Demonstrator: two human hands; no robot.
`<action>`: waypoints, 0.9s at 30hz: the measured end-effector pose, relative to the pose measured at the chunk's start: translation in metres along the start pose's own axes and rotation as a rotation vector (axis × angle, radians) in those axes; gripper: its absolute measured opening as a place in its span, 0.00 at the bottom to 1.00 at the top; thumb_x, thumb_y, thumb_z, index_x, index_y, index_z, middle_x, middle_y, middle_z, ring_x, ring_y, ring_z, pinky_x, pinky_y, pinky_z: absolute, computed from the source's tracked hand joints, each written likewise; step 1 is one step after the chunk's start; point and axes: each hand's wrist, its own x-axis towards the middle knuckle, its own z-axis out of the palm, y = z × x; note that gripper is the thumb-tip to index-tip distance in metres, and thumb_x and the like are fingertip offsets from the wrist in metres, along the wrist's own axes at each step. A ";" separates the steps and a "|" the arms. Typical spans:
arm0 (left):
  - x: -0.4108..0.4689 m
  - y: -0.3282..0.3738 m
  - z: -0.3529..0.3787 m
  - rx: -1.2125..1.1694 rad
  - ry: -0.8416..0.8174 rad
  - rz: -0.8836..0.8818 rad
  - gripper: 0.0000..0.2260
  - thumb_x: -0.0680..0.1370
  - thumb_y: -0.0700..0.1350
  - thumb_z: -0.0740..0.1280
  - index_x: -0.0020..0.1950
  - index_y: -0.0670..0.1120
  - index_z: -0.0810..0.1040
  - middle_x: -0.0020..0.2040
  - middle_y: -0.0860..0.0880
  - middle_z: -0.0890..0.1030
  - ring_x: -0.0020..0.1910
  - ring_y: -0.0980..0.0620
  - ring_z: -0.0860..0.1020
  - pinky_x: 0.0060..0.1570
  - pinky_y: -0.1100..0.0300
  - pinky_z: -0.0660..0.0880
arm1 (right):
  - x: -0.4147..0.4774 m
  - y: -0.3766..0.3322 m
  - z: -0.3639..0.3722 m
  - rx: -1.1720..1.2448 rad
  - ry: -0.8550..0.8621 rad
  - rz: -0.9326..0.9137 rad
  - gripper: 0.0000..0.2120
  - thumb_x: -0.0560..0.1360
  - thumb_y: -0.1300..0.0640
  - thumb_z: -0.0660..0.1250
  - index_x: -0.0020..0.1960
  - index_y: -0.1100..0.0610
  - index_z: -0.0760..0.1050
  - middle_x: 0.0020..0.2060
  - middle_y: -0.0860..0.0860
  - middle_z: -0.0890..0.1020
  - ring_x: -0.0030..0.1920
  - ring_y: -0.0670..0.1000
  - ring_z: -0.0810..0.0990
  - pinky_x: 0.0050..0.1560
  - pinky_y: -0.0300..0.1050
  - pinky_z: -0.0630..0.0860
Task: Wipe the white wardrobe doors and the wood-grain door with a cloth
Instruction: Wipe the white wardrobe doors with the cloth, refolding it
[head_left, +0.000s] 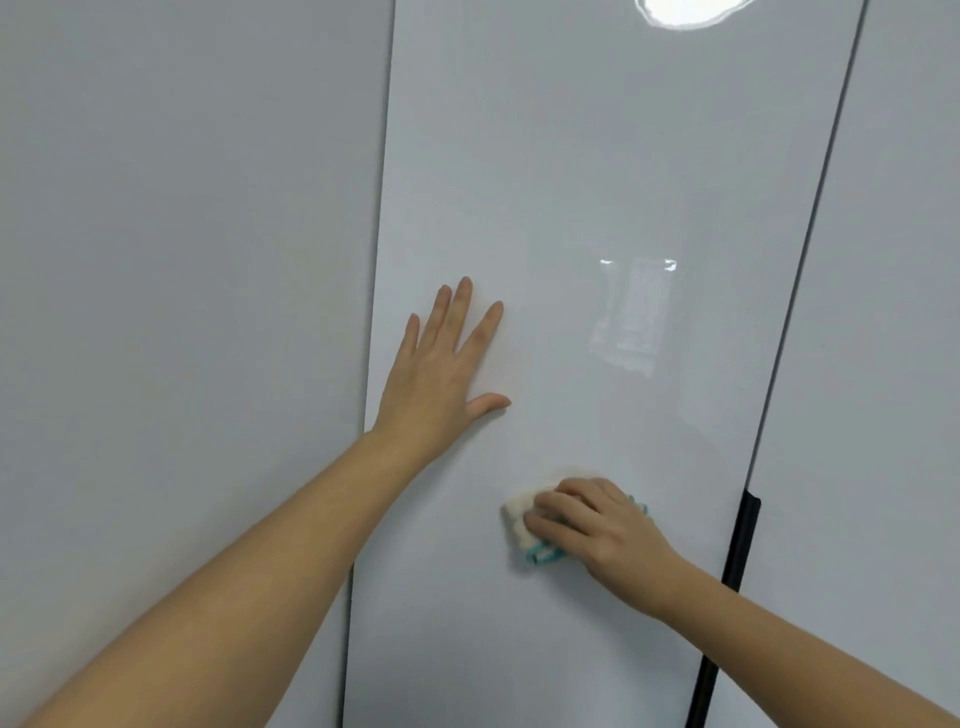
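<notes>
On middle white wardrobe door (597, 182): left hand (441, 374) flat, fingers spread, empty; right hand (597, 525) curled, pressing cloth (519, 519) against panel, near black handle (740, 540).

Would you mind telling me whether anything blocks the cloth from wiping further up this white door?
Only the left hand, pressed flat on the door up and left of the cloth under the right hand; straight above it, nothing.

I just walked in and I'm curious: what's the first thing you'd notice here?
Two bare arms reach onto a shiny white wardrobe door. The left hand lies flat and open on it, near its left edge, while the right hand, lower down, presses a folded white cloth with blue trim against it. A black handle strip runs along the door's right edge.
</notes>
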 end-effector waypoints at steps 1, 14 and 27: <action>0.000 0.004 0.003 0.006 -0.002 0.001 0.43 0.75 0.62 0.65 0.79 0.52 0.42 0.79 0.45 0.38 0.78 0.45 0.39 0.75 0.46 0.45 | 0.000 0.004 -0.005 -0.010 -0.015 -0.011 0.15 0.82 0.64 0.52 0.56 0.57 0.76 0.54 0.53 0.78 0.52 0.55 0.74 0.50 0.49 0.72; 0.000 0.007 0.016 -0.025 0.044 -0.033 0.42 0.73 0.60 0.68 0.79 0.53 0.47 0.79 0.46 0.42 0.78 0.44 0.42 0.74 0.44 0.46 | 0.019 0.064 -0.046 -0.093 0.248 0.467 0.22 0.66 0.73 0.66 0.57 0.59 0.81 0.55 0.57 0.77 0.54 0.59 0.73 0.53 0.48 0.69; 0.000 0.020 0.015 -0.093 0.022 -0.112 0.43 0.74 0.61 0.67 0.79 0.54 0.42 0.78 0.48 0.35 0.77 0.46 0.35 0.75 0.44 0.43 | -0.015 0.054 -0.053 -0.064 0.182 0.450 0.19 0.66 0.72 0.71 0.53 0.56 0.79 0.51 0.56 0.80 0.52 0.58 0.75 0.53 0.47 0.68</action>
